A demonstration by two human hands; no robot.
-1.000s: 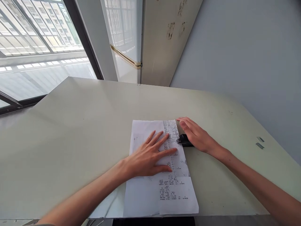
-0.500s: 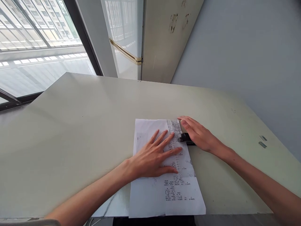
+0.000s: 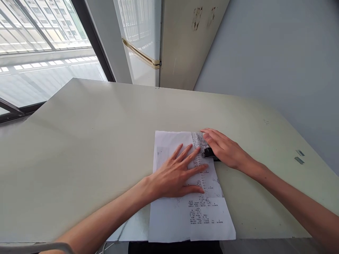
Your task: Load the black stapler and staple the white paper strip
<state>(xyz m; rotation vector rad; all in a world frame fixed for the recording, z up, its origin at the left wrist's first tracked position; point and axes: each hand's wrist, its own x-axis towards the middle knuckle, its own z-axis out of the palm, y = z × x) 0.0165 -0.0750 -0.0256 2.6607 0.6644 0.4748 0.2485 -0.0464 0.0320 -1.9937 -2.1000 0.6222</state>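
Note:
A sheet of printed paper point(image 3: 169, 222) lies on the pale table, its lower end reaching the front edge. Flat on its middle rests my left hand point(image 3: 174, 176), fingers spread, over part of the print. At the paper's upper right edge is a black stapler point(image 3: 208, 152), its front end over the sheet. My right hand point(image 3: 225, 148) covers the back of the stapler, palm down on it with fingers stretched out rather than wrapped round. How the paper sits between the stapler's jaws is hidden.
The pale table point(image 3: 92, 158) extends around the paper. Two small tape pieces point(image 3: 299, 160) stick to it on the right. Beyond the far edge stand a refrigerator point(image 3: 143, 49) and a barred window point(image 3: 39, 46). A grey wall point(image 3: 278, 53) rises on the right.
The paper and my left hand have slid slightly to the right, bringing the sheet's edge farther under the stapler. My right hand stays on the stapler, and the camera view has shifted a little.

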